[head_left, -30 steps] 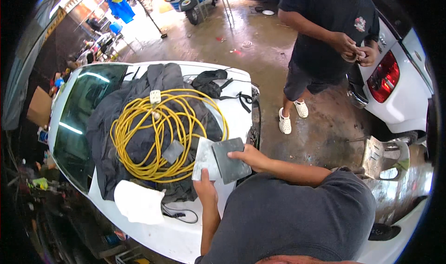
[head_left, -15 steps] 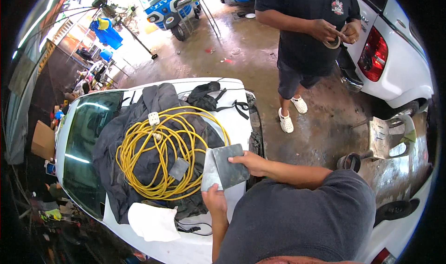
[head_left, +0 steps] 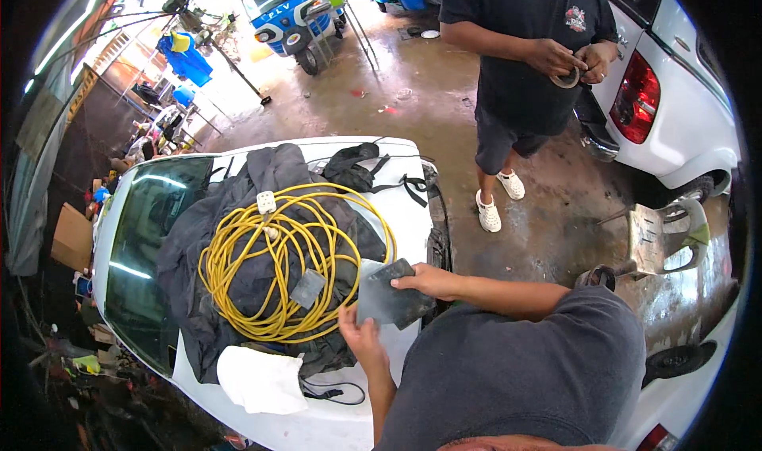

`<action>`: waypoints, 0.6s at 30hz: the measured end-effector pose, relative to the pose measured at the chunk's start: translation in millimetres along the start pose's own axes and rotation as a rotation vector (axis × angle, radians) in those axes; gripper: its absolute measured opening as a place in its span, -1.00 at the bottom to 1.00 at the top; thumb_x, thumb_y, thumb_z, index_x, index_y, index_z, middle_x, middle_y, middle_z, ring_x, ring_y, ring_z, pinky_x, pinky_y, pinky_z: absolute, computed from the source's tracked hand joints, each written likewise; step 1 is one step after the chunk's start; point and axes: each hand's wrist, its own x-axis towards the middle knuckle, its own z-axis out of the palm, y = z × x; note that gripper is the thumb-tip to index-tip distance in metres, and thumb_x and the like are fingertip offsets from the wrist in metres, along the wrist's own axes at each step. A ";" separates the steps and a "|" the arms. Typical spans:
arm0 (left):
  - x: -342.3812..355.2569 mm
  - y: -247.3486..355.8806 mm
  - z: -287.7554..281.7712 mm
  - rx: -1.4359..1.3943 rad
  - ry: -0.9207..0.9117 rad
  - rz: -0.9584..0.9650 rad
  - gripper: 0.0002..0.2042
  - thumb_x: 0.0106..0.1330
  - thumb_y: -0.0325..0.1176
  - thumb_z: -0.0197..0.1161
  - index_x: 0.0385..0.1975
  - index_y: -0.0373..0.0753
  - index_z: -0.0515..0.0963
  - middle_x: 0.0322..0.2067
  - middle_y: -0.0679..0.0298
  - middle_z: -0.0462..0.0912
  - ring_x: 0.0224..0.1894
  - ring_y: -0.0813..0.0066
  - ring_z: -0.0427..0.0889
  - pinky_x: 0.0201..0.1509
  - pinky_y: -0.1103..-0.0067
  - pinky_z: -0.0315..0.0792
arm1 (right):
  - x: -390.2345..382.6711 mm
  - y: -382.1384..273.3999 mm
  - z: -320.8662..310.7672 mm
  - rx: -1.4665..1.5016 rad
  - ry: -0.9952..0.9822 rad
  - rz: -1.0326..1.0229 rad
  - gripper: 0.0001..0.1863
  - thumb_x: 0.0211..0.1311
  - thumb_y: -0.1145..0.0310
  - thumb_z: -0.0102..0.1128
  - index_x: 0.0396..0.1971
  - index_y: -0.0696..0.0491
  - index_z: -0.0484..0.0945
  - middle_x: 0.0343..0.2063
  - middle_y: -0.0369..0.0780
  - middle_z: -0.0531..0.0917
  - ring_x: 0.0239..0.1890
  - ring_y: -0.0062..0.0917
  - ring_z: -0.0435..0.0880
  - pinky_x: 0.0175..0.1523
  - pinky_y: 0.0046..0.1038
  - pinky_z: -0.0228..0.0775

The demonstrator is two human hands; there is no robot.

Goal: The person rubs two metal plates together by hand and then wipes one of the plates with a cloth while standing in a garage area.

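Note:
Above the car's front end, my right hand (head_left: pixel 432 282) grips a dark grey sheet (head_left: pixel 399 302) that looks like sandpaper, its thumb on top. A paler grey part (head_left: pixel 370 280) shows along the left side; whether it is a fold or a second sheet I cannot tell. At the lower left corner is my left hand (head_left: pixel 363 341), fingers apart, the thumb close to the edge. A small grey square piece (head_left: pixel 307 289) rests on the coiled yellow extension cord (head_left: pixel 230 308), left of my hands.
Beneath the cord, a dark cloth (head_left: pixel 186 268) covers part of the white car (head_left: pixel 317 427). A white cloth (head_left: pixel 262 379) and a black strapped bag (head_left: pixel 349 167) lie there too. Across from me stands a person (head_left: pixel 524 70) holding a tape roll (head_left: pixel 567 79). A plastic chair (head_left: pixel 647 240) is at right.
The pale part has swung in toward the dark sheet, and less of it shows. My left hand's fingers have spread from its corner. The sheet has dropped slightly nearer me.

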 end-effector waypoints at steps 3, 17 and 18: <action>2.7 -3.5 -14.7 0.440 0.093 0.341 -0.66 0.28 -0.57 0.19 0.06 -0.32 0.41 0.11 0.09 0.41 0.03 0.30 0.53 0.03 0.45 0.47 | -1.6 2.0 1.9 -0.255 0.070 -0.022 -0.49 0.34 0.05 0.24 -0.05 0.26 0.60 -0.30 -0.25 0.70 -0.22 -0.58 0.64 -0.06 -0.50 0.47; 7.7 7.1 -3.2 0.687 -0.144 0.179 -0.74 0.11 -0.41 0.49 -0.36 -0.33 0.50 -0.32 0.24 0.47 -0.32 0.45 0.46 -0.23 0.55 0.38 | -27.5 -9.0 10.5 -0.604 -0.129 -0.208 -0.58 0.41 0.12 0.20 -0.04 0.21 0.56 -0.28 -0.16 0.69 -0.22 -0.58 0.59 -0.04 -0.41 0.45; 9.4 10.2 -6.5 0.686 -0.176 0.129 -0.74 0.09 -0.43 0.49 -0.44 -0.34 0.48 -0.35 0.26 0.46 -0.35 0.46 0.44 -0.26 0.56 0.35 | -27.2 -9.5 8.6 -0.600 -0.126 -0.207 -0.58 0.41 0.12 0.20 -0.04 0.21 0.56 -0.28 -0.16 0.69 -0.22 -0.58 0.59 -0.04 -0.41 0.45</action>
